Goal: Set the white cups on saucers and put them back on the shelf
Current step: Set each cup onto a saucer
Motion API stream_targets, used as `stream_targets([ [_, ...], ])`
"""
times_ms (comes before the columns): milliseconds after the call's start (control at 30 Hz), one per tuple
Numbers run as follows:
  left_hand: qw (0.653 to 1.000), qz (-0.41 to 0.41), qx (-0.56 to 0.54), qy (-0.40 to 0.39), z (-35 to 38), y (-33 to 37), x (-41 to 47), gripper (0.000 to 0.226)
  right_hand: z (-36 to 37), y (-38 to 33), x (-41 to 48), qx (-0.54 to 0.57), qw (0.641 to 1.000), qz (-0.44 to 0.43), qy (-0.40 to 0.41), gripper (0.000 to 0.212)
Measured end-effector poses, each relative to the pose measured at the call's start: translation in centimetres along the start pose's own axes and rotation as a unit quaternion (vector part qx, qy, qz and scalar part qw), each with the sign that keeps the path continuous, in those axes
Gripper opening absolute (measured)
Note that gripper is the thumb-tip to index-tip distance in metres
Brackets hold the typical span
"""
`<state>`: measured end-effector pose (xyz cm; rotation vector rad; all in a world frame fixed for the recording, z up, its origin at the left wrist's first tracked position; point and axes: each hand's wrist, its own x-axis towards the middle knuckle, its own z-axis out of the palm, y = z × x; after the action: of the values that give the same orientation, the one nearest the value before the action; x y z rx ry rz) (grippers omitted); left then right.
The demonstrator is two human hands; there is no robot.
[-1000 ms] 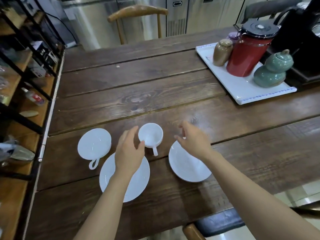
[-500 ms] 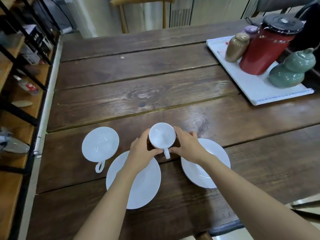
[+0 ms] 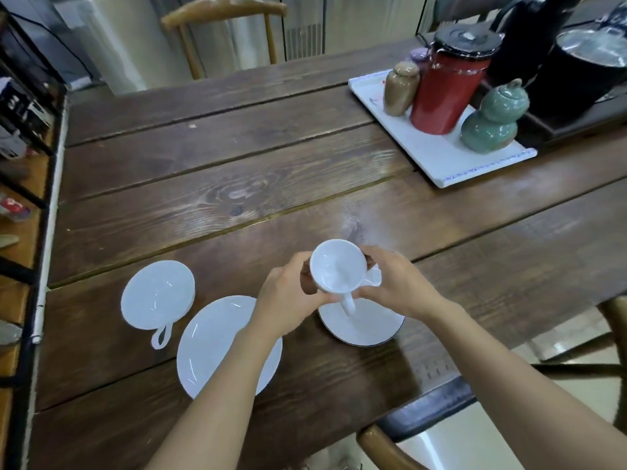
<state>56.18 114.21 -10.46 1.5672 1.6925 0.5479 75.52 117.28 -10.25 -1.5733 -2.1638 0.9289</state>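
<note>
A small white ceramic cup [image 3: 337, 266] is gripped on both sides by the left hand [image 3: 288, 295] and right hand [image 3: 397, 283], raised above the right-hand white saucer [image 3: 363, 329], seemingly for centring.

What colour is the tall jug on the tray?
Red, with a black lid; the jug shows in the head view.
</note>
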Motion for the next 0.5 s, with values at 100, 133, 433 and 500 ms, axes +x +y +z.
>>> stream_targets([
  [100, 1.0, 0.018, 0.002, -0.019, 1.6, 0.9, -0.3, 0.077, -0.8, 1.2, -1.5, 0.002, 1.0, 0.011, 0.003, 0.063],
  [133, 1.0, 0.018, 0.003, -0.024, 2.1, 1.0, -0.4, 0.077, -0.8, 1.5, -2.0, 0.0, 1.0, 0.016, 0.001, 0.063],
  [433, 0.998, -0.019, 0.019, -0.049, 4.3, 0.7, -1.1, 0.081, 0.0, 3.9, -3.2, -0.008, 0.998, 0.05, -0.029, 0.064],
  [500, 0.998, -0.024, 0.029, -0.047, 4.6, 0.7, -1.2, 0.08, 0.2, 4.1, -3.3, -0.015, 0.998, 0.046, -0.032, 0.063],
])
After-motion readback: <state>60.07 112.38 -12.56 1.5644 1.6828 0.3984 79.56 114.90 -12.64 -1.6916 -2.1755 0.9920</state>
